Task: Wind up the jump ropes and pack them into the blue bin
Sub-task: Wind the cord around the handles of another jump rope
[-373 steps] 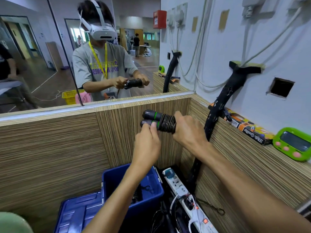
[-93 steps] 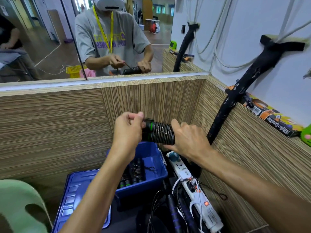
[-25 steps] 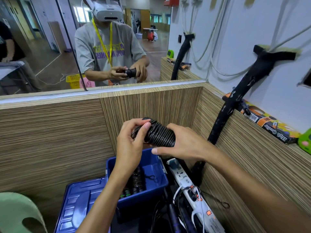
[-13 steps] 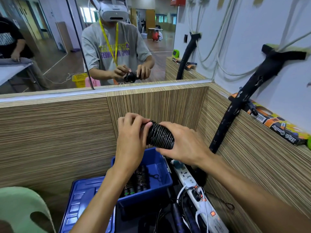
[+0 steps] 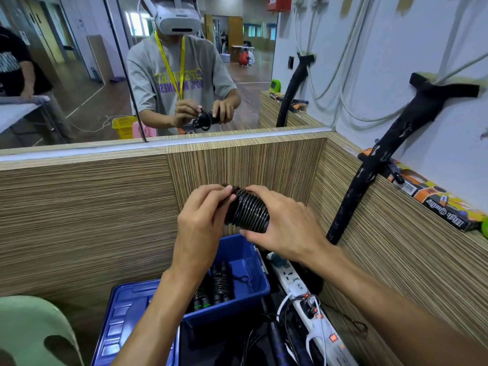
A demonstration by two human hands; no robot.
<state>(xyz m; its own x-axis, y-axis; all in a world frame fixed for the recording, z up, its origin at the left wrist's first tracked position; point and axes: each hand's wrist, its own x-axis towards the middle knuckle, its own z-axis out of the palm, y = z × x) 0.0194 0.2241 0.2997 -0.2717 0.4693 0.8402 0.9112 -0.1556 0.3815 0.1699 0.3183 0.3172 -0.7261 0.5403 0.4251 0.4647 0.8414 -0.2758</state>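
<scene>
While a pale green plastic chair (image 5: 31, 331) fills the lower left corner, a blue lid (image 5: 126, 323) lies flat just beside it, its right edge under the blue bin (image 5: 253, 281). Inside the bin rest wound jump ropes (image 5: 215, 286), black coils with green-ringed handle ends pointing toward the camera. Above the bin, held in the air before the striped wood-grain partition (image 5: 79, 207), the left hand (image 5: 202, 223) curls its fingers over the far-left end of a wound jump rope (image 5: 247, 210), thumb and fingertips pinching the rope's last turns there. The right hand (image 5: 284, 223) wraps the coil from the right, fingers arched over the top and thumb pressed underneath, so both hands grip the bundle between them. To the right of the bin, a white power strip (image 5: 295, 283) runs along the floor among black and white cables. A black padded pole (image 5: 369, 170) leans against the right-hand partition, and an orange-and-black box (image 5: 433, 199) lies on the ledge beyond it. In the mirror (image 5: 79, 75) above the partition, a person in a white headset holds the same coil.
</scene>
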